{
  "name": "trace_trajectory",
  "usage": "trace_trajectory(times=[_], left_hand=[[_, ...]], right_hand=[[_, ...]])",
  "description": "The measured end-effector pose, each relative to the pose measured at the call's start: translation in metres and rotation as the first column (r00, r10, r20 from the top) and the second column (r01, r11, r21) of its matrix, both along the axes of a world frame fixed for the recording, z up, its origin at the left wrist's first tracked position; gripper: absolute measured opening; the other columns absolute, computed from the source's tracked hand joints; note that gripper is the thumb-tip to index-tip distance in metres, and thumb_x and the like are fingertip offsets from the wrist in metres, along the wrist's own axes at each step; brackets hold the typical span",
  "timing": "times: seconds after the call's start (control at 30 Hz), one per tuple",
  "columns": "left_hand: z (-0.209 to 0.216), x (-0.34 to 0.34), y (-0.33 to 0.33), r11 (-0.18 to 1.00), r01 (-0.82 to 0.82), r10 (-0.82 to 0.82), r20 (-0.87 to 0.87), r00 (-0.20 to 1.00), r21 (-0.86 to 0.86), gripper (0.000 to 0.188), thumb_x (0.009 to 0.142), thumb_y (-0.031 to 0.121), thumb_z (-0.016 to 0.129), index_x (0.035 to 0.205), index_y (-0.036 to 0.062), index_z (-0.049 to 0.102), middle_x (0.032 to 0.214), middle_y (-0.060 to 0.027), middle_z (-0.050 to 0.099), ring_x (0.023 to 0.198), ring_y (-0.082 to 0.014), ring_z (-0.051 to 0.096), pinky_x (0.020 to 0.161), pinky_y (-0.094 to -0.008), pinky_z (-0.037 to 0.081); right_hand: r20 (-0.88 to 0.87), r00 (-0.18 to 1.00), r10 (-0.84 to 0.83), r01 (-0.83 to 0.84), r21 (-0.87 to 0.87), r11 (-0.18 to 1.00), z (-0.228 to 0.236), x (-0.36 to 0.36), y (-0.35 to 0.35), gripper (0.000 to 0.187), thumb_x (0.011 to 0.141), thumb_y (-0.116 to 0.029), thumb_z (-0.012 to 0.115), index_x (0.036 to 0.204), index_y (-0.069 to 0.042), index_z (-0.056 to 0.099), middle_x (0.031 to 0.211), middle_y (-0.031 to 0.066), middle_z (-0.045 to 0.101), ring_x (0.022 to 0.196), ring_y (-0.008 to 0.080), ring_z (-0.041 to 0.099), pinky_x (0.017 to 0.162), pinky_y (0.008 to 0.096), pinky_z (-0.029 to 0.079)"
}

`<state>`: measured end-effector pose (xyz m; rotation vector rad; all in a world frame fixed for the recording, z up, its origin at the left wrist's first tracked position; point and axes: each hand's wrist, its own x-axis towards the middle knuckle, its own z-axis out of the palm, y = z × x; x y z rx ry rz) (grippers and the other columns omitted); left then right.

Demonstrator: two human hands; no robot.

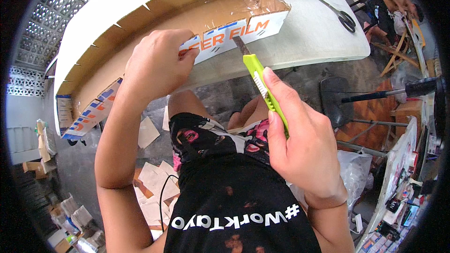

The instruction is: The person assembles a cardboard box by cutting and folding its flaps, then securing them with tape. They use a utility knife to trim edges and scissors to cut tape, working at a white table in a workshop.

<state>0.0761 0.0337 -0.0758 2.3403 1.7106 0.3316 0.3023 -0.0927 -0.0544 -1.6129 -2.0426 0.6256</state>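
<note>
The left hand [157, 63] presses on the near wall of a long, open brown cardboard box with a white printed side [154, 21]. Its fingers are bent together and clamped on the top edge of that wall. The box lies on a white counter [323, 33] and sticks out past the counter's edge.

The right hand [302, 143] holds a bright green plastic box cutter with a dark blade [262, 84]. Its fingers are wrapped tight around the handle, with the thumb lying on the slider.

I think the step in hand is cutting the box wall. The blade tip is just beside the white side. The next move would need a firm hold on the box and a slow push of the blade.

The cutter's long way runs from the hand up and to the left, and its blade points at the box. Black scissors [340, 11] lie far off on the counter.
</note>
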Motion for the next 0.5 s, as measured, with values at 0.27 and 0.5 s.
trace_trajectory(times=[0.27, 0.5], left_hand=[[0.038, -0.072, -0.02, 0.976, 0.166, -0.198, 0.257, 0.946, 0.141, 0.045, 0.078, -0.002, 0.069, 0.123, -0.0011, 0.066, 0.125, -0.0144, 0.068, 0.113, -0.0256, 0.065, 0.102, -0.0357, 0.049], [0.012, -0.082, -0.044, 0.998, 0.021, -0.028, 0.109, 0.994, 0.067, 0.033, 0.081, 0.006, 0.074, 0.112, -0.003, 0.069, 0.099, -0.0213, 0.071, 0.094, -0.0343, 0.071, 0.087, -0.0413, 0.054]], right_hand=[[-0.209, 0.974, -0.087, 0.104, 0.067, 0.992, -0.032, 0.013, 0.006, 0.05, 0.092, 0.0, 0.06, 0.142, 0.001, 0.054, 0.129, 0.0252, 0.066, 0.116, 0.0365, 0.069, 0.098, 0.037, 0.051], [-0.282, 0.947, 0.152, -0.098, 0.196, 0.976, -0.036, -0.013, 0.017, 0.05, 0.093, 0.0, 0.059, 0.142, 0.0, 0.054, 0.125, 0.0261, 0.067, 0.111, 0.0372, 0.07, 0.095, 0.0387, 0.053]])
